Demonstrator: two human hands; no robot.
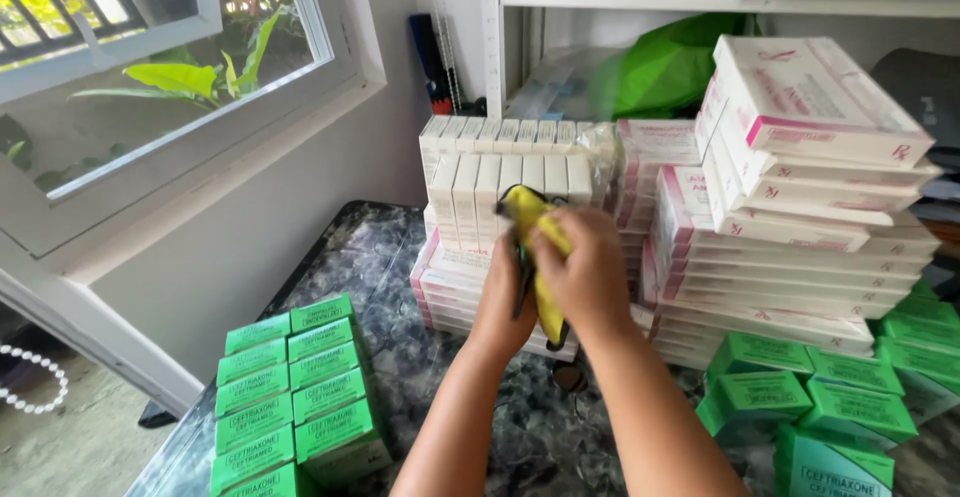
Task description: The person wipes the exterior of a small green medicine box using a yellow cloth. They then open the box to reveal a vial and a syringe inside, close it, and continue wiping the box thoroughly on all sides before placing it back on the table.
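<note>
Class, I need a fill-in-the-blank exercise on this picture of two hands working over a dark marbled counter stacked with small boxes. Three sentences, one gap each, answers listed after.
1. The left hand and the right hand together grip a tool whose main colour is ____.
2. The two neat rows of boxes at the near left of the counter are ____ in colour.
3. The tall stack of white boxes on the right carries stripes of ____.

Missing words: yellow; green; pink

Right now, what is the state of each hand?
Left hand: closed on the yellow tool.
Right hand: closed on the same yellow tool.
</note>
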